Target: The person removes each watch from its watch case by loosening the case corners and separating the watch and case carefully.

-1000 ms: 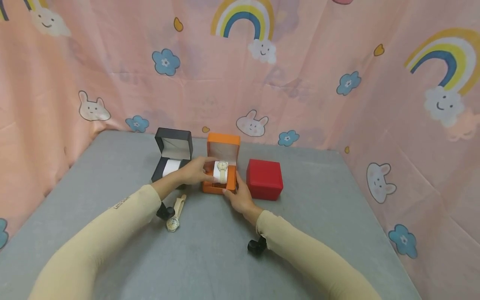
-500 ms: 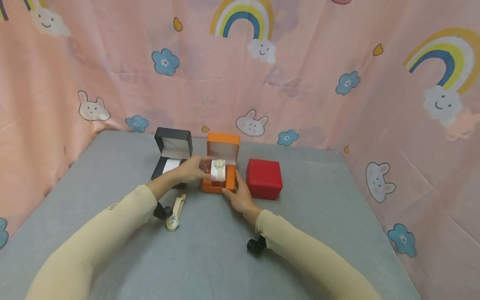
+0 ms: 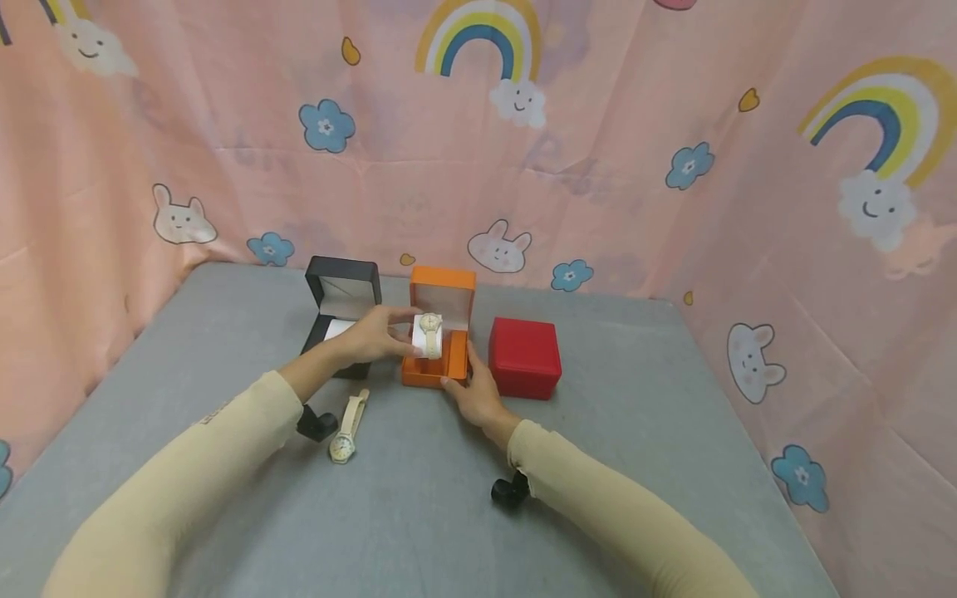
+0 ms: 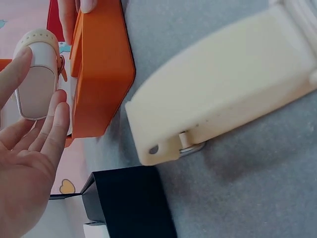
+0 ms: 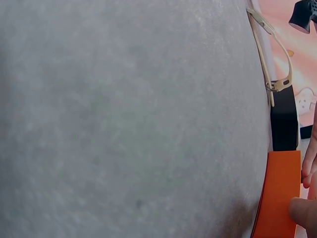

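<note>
Slightly above the open orange watch box [image 3: 426, 379], my left hand [image 3: 371, 335] grips a white watch cushion [image 3: 417, 342] by its ends, between thumb and fingers. A cream-strapped watch [image 3: 430, 324] is wrapped around this cushion. The left wrist view shows the cushion [image 4: 37, 91] end-on, the strap circling it. My right hand [image 3: 481, 397] holds the orange box at its front right corner; in the right wrist view its thumb [image 5: 303, 212] rests on the orange wall. A second cream watch [image 3: 343, 447] lies stretched out on the grey table, near my left wrist.
An open black watch box [image 3: 344, 268] with a white cushion inside stands left of the orange one, partly behind my left hand. To the right sits a closed red box [image 3: 526, 357]. A pink patterned curtain [image 3: 613, 208] hangs behind the grey table [image 3: 598, 498].
My left hand has drawn the cushion with its watch up and leftward, out of its place in the orange box. The right hand stays on the box.
</note>
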The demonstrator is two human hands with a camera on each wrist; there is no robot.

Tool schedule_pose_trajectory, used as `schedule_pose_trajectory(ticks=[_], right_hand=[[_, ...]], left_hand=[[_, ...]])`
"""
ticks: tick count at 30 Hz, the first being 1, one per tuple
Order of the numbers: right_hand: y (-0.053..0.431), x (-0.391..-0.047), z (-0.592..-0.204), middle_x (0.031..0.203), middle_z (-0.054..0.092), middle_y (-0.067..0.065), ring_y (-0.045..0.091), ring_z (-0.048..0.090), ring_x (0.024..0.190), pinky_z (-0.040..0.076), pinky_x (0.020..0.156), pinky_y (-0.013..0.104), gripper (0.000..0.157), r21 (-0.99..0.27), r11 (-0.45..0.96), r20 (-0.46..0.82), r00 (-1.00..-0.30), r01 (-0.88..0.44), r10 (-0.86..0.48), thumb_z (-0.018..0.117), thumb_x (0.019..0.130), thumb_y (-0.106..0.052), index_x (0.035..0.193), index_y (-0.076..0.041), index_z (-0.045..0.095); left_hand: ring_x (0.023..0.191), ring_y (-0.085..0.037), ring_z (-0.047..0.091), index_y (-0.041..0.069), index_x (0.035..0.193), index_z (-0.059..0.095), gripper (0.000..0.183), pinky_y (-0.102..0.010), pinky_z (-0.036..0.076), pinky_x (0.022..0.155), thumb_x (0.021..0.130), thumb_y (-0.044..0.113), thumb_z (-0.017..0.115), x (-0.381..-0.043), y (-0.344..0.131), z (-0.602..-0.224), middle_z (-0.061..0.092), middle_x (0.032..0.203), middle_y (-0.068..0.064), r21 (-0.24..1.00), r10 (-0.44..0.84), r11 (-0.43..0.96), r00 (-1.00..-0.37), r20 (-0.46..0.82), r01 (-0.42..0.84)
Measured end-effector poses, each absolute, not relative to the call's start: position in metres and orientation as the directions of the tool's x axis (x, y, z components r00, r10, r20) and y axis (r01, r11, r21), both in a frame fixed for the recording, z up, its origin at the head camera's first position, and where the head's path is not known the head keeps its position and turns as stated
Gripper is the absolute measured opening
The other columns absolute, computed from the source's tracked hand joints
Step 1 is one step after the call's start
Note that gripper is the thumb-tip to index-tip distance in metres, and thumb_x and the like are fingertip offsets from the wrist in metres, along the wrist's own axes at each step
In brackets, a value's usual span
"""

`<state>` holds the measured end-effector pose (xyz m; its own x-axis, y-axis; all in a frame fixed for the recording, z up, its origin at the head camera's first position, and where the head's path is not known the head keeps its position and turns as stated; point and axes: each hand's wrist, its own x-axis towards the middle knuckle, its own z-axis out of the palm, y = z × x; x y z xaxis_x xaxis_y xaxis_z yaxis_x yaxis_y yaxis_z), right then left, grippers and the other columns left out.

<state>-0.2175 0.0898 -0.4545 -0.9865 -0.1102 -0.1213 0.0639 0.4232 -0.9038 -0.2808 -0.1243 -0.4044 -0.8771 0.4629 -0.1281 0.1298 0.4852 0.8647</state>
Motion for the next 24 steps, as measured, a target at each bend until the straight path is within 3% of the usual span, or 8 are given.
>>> schedule_pose_trajectory(ticks=[10, 24], right_hand=[[0.089, -0.219, -0.455, 0.170, 0.019, 0.014, 0.030, 0.024, 0.156, 0.027, 0.125, 0.045, 0.085, -0.905, 0.420, -0.126, -0.986, 0.069, -0.108, 0.065, 0.098, -0.010, 0.163, -0.008, 0.010], [0.090, -0.219, -0.454, 0.170, 0.019, 0.012, 0.029, 0.021, 0.157, 0.026, 0.125, 0.045, 0.084, -0.890, 0.450, -0.132, -0.985, 0.071, -0.107, 0.064, 0.099, -0.013, 0.163, -0.008, 0.011]], left_hand=[[0.126, -0.038, 0.063, 0.006, 0.156, 0.035, 0.080, -0.045, 0.056, 0.099, 0.089, 0.015, 0.078, -0.274, -0.129, -0.400, 0.036, 0.161, -0.020, 0.885, 0.500, 0.443, -0.859, -0.111, 0.143], [0.128, -0.037, 0.062, 0.005, 0.157, 0.034, 0.083, -0.047, 0.054, 0.101, 0.089, 0.016, 0.079, -0.267, -0.137, -0.401, 0.039, 0.160, -0.020, 0.890, 0.460, 0.439, -0.882, -0.103, 0.125]])
